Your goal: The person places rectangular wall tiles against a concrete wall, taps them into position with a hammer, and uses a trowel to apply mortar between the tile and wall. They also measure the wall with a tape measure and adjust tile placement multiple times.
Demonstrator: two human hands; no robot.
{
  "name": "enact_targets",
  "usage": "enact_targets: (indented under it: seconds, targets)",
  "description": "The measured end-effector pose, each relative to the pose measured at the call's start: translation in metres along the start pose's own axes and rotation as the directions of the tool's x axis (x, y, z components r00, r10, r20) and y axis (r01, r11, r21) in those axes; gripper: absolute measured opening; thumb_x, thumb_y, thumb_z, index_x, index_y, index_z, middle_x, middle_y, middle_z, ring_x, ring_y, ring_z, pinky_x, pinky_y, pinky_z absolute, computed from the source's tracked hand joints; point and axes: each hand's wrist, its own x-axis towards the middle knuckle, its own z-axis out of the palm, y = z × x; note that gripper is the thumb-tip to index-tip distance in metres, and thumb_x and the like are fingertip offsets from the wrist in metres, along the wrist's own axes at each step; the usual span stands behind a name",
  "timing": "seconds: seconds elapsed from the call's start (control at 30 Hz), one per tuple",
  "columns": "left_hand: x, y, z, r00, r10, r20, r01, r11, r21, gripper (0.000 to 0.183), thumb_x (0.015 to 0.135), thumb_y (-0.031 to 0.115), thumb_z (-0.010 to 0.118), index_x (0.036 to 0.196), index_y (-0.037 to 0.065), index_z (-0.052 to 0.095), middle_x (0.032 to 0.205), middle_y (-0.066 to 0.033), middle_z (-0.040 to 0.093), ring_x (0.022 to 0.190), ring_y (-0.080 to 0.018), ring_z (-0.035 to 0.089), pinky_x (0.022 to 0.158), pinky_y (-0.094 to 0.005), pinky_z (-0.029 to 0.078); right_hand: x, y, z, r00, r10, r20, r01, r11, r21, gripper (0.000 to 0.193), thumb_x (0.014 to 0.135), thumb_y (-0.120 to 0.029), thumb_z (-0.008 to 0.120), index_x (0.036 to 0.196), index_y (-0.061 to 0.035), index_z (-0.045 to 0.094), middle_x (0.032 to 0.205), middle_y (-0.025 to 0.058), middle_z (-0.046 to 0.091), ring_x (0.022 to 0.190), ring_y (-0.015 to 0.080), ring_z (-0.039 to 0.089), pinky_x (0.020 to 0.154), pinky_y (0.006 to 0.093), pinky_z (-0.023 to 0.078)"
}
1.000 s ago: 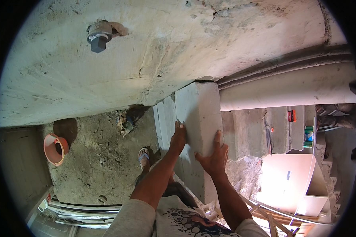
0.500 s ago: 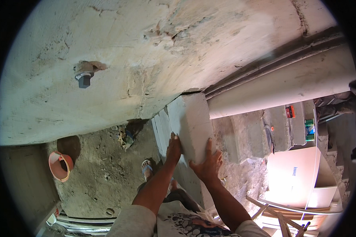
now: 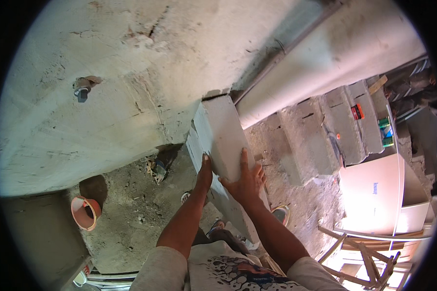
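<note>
A pale grey building block [image 3: 221, 128] lies on top of a low wall of similar blocks [image 3: 238, 208], its far end close to the plastered wall. My left hand [image 3: 205, 174] presses along the block's left face near its near end, fingers together. Across from it, my right hand [image 3: 246, 182] grips the near right part, with the thumb and one finger stretched over the top and the other fingers bent at the right edge. The block is held between both hands.
A plastered wall [image 3: 116, 116] with a protruding bolt [image 3: 82, 92] rises ahead. An orange bucket [image 3: 86, 213] stands on the dirt floor at left. To the right are concrete steps [image 3: 296, 140] with a red-and-black box [image 3: 357, 112], white boards [image 3: 371, 194] and wooden trestles [image 3: 369, 262].
The view has shifted and turned slightly, with more of the steps showing. Both hands stay at the block's near end. Any movement of the block itself is hard to tell.
</note>
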Motion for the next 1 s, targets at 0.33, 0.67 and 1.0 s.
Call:
enact_targets:
  seconds: [0.33,0.67,1.0]
  targets:
    - [-0.066,-0.064,0.025,0.979,-0.165,-0.118,0.162,0.986,-0.034,0.089,0.094,0.069,0.027,0.149,0.000,0.025,0.154,-0.0174,0.026,0.143,-0.0302,0.024,0.115,-0.0446,0.016,-0.033,0.142,0.006,0.969,-0.146,-0.200,0.229,0.837,0.498,0.090,0.083,-0.049,0.066,0.147,-0.0009,0.027,0.141,0.0278,0.039,0.133,0.0401,0.037,0.109,0.0482,0.029]
    - [-0.120,-0.125,0.052,0.960,-0.260,-0.103,0.255,0.965,-0.054,0.089,0.092,0.072,0.025,0.151,0.006,0.021,0.156,-0.0137,0.022,0.143,-0.0292,0.022,0.116,-0.0440,0.017,-0.169,0.239,0.048,0.977,0.072,0.201,-0.194,0.690,0.698,0.065,0.094,-0.040,0.055,0.139,0.0050,0.040,0.127,0.0240,0.057,0.120,0.0290,0.054,0.101,0.0368,0.040]
    - [-0.133,-0.138,0.076,0.986,-0.142,-0.092,0.121,0.972,-0.202,0.076,0.095,0.066,0.031,0.150,0.015,0.025,0.150,-0.0060,0.035,0.137,-0.0233,0.034,0.112,-0.0402,0.026,-0.145,0.217,0.049,0.968,0.026,0.251,-0.203,0.673,0.712,0.058,0.091,-0.040,0.062,0.133,-0.0006,0.053,0.113,0.0176,0.066,0.102,0.0203,0.062,0.089,0.0319,0.047]
